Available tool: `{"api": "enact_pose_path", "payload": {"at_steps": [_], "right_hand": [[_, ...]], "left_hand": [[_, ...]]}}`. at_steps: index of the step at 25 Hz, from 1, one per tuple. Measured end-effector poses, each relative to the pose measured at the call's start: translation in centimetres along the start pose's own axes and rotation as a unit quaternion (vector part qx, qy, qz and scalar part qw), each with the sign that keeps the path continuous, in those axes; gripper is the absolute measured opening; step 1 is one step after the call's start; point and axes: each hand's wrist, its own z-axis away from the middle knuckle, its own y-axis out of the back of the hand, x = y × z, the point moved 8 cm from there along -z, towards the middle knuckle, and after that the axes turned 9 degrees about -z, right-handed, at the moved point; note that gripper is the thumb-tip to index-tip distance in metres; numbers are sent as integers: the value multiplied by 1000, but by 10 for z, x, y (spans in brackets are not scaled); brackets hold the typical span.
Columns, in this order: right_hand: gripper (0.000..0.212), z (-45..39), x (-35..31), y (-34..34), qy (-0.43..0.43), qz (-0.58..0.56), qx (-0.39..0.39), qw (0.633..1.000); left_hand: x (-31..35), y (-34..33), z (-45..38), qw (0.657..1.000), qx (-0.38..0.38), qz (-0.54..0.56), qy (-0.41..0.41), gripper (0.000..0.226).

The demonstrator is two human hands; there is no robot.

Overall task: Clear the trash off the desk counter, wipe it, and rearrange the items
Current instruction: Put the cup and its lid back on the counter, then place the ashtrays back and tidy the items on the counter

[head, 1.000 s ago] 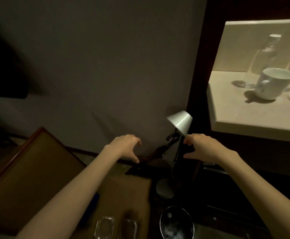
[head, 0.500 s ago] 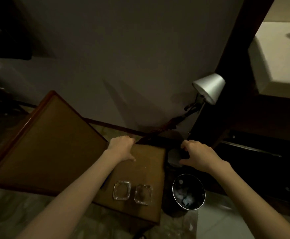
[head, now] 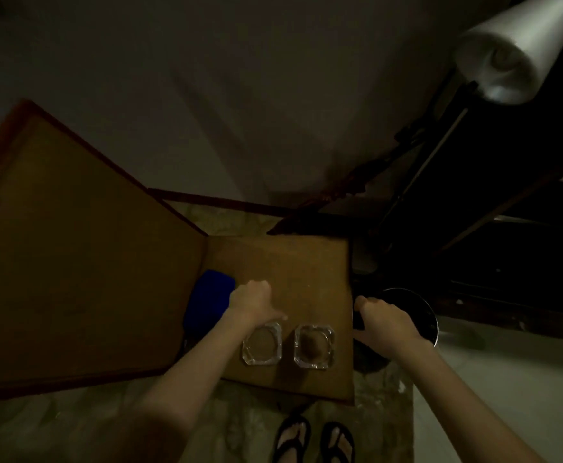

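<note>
Head cam, steep down over desk [head: 293, 262]

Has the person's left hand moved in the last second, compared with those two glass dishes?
Yes. The left hand has come down from near the wall to the low table, just behind the left glass ashtray.
</note>
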Motion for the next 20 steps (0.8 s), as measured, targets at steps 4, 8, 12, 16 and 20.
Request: {"api": "enact_pose_path", "payload": {"at_steps": [4,8,12,16,20], "right_hand": [[32,-47,34,-73,-28,-34,-27,999],[31,-85,67,-144,-68,-82,-61,993],[32,-105,86,-197,-93,-204,-91,970],[18,-118,87,-213,-80,-267,-90,956],[12,-117,89,-213,-83,-293,-80,949]], "left_hand": [[-1,-81,-53,985,-50,165,1,57],[9,-159,-92,969,-99,224,22,36],[15,-209,-117,958,-116,258,42,66],[23,-224,-133,967,-103,230,46,54],[28,-216,-127,969,-93,223,43,27]]}}
